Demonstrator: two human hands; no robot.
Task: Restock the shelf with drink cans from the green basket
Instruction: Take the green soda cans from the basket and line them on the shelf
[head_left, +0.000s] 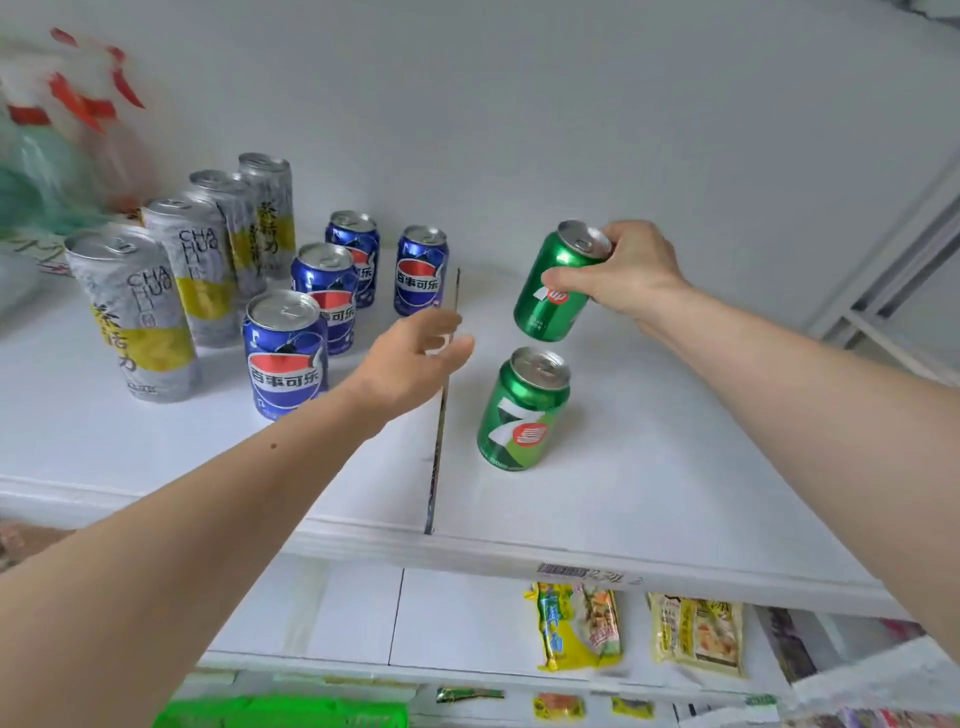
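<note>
Green can (558, 283), tilted, is hanging above the white shelf (649, 467), the right hand (623, 270) pinching it near the rim, behind a second green can (522, 410) that is standing upright. The left hand (415, 358) is hovering open, holding nothing, by the divider (441, 415). Best to level it first, then set it down directly behind. Blue cans (285, 353) and tall silver cans (137, 312) are filling the left bay.

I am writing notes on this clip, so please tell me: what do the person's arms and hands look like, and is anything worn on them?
Both forearms are bare, with no sleeves in view. The left hand and right hand wear no gloves, rings, watch or bracelet. The left forearm has one small dark mole.
</note>
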